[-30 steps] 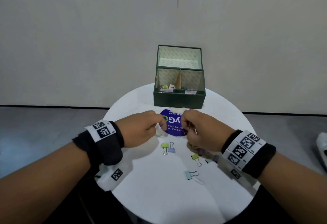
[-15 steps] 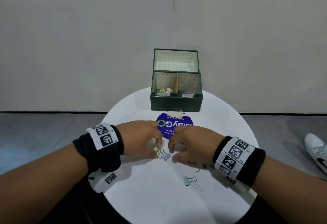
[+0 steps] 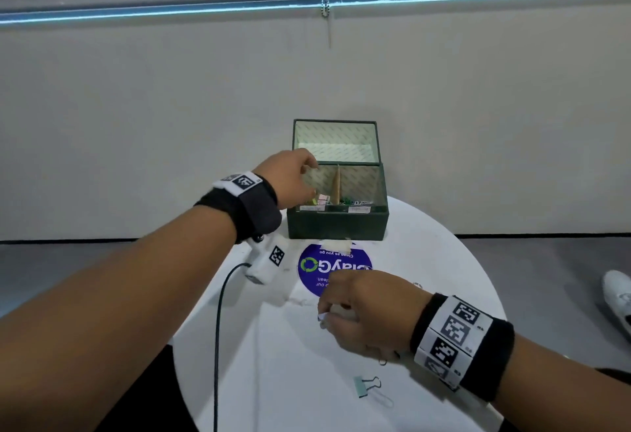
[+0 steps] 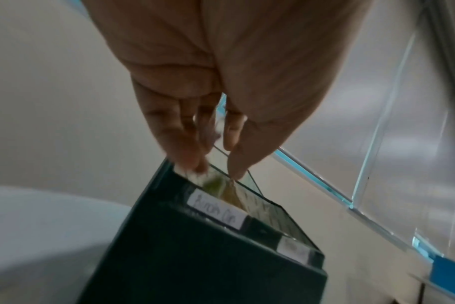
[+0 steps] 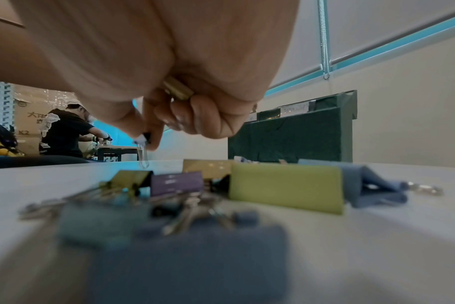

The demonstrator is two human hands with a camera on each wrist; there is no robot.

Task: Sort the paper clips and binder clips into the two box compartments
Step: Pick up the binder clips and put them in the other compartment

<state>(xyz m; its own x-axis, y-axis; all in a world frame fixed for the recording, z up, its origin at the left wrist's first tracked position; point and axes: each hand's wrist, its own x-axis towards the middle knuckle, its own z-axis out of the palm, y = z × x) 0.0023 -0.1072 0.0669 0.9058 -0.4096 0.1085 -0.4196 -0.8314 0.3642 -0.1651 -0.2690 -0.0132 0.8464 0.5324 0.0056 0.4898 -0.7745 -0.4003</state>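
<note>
The dark green box (image 3: 338, 225) stands open at the table's far side, with a divider between two labelled compartments. My left hand (image 3: 312, 177) hovers over the left compartment with its fingers (image 4: 187, 152) spread downward. A blurred yellow-green binder clip (image 4: 216, 185) is just below them, inside that compartment. My right hand (image 3: 324, 314) is low over the table's middle and pinches a pale lilac binder clip (image 5: 143, 138) between thumb and forefinger. A gold-coloured clip (image 5: 177, 90) is tucked in its palm. A teal binder clip (image 3: 361, 386) and a paper clip (image 3: 384, 397) lie nearer me.
Several binder clips (image 5: 286, 189) lie in a pile under my right wrist. A round blue sticker (image 3: 333, 266) sits in front of the box. A black cable (image 3: 218, 329) runs down the table's left side. The round white table's edge (image 3: 491, 288) curves close on the right.
My left hand rose from the table's middle to the box's left compartment and let go of the yellow-green clip. My right hand took up the lilac clip.
</note>
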